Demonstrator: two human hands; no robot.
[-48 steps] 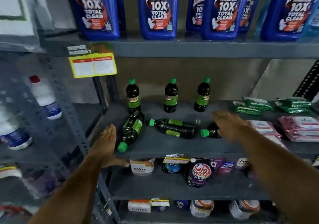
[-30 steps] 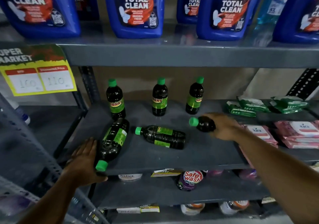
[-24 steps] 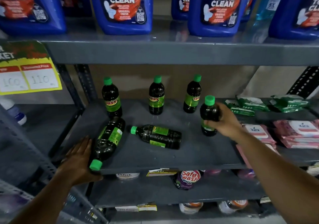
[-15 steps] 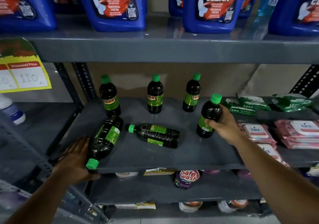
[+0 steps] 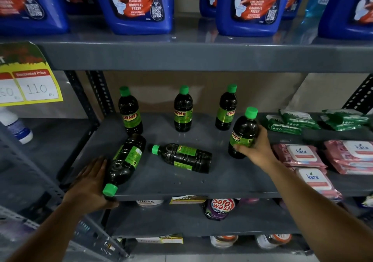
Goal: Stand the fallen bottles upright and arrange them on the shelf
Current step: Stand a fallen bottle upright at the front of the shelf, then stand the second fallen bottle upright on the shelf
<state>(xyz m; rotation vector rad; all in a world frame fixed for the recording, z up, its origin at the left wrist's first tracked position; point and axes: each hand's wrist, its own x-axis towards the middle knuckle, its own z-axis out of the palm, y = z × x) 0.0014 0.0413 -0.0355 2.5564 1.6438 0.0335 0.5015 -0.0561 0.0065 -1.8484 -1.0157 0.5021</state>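
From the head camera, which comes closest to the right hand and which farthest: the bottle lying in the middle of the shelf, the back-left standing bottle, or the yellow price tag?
Measured from the right hand, which grips an upright bottle:
1. The lying bottle, mid-shelf, just left of the hand.
2. The back-left standing bottle, at the rear.
3. The yellow price tag, on the far left upright.

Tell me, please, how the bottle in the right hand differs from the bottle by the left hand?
The bottle in the right hand stands nearly upright, cap up; the bottle by the left hand lies on its side, cap toward the shelf's front edge. The right hand wraps the first one's lower body; the left hand only rests against the second near its neck. The first stands right of the lying middle bottle, the second left. Both are dark, green-capped, green-labelled.
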